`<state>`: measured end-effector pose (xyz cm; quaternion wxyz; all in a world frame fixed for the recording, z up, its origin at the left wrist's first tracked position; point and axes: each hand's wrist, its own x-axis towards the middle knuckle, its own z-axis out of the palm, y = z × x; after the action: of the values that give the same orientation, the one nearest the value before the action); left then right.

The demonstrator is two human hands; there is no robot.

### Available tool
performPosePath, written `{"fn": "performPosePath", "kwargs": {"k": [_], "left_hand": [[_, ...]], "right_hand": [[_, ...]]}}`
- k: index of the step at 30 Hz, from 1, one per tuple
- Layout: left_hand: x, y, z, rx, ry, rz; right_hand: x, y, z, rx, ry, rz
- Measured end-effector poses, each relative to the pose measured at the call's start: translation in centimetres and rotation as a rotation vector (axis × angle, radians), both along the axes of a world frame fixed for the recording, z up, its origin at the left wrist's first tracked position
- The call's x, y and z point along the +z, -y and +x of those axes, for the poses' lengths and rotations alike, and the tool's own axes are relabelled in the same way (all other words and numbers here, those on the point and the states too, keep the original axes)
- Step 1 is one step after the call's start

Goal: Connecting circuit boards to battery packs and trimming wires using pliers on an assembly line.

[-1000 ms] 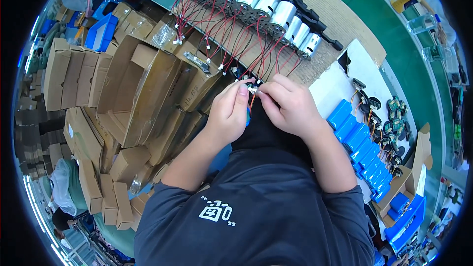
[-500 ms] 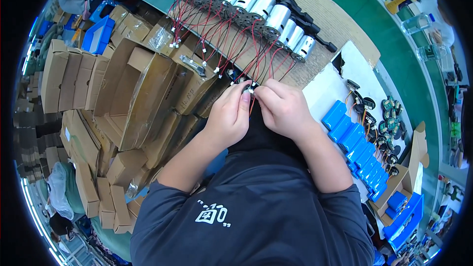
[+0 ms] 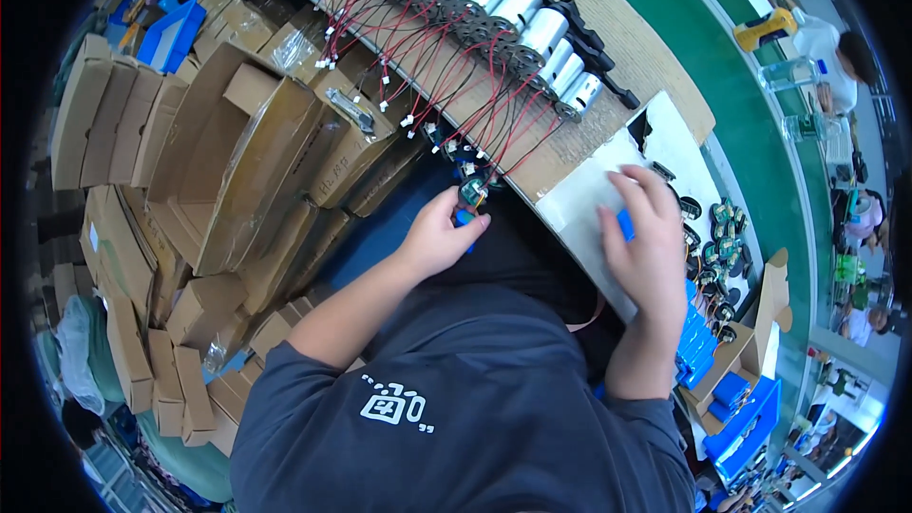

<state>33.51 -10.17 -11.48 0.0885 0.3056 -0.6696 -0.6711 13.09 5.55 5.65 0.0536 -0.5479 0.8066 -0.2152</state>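
Note:
A small green circuit board [image 3: 472, 193] with thin wires sits at the fingertips of my left hand [image 3: 439, 236], which is closed on it past the table edge. A bit of blue [image 3: 463, 218] shows between thumb and fingers there, its shape mostly hidden. White wire plugs [image 3: 468, 169] hang close to the board. My right hand [image 3: 654, 252] is over the white board [image 3: 589, 180], fingers apart. One blue battery pack [image 3: 626, 224] shows between its thumb and fingers, partly covered. More blue battery packs [image 3: 698, 332] lie in a row below that hand, wired to small round boards [image 3: 727, 237].
Silver motors [image 3: 518, 8] with red and black leads stand along the table [image 3: 608, 47]. Open cardboard boxes [image 3: 199, 161] crowd the left. A blue tray [image 3: 750, 432] and a carton [image 3: 760, 332] stand at the right. Bottles [image 3: 793, 74] are on the far green surface.
My hands were together at the wire plugs. The right has let go and moved right over the battery packs. My left hand keeps hold near the table edge. The view has shifted slightly.

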Motion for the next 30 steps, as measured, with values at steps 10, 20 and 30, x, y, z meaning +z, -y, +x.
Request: {"fn": "performPosePath", "kwargs": {"k": [10,20,30], "left_hand": [[3.6,2.0,1.1,0.305,-0.034,-0.713],[12.4,-1.0,-1.8,0.278,-0.626,0.909],[7.3,1.0,2.0,0.369,-0.384,1.102]], "right_hand": [[-0.1,-3.1,-0.4,-0.078,-0.171,0.288],[2.9,1.7,5.4,0.444,0.102,-0.112],[2.1,7.9,6.1,0.534,0.033,-0.196]]}}
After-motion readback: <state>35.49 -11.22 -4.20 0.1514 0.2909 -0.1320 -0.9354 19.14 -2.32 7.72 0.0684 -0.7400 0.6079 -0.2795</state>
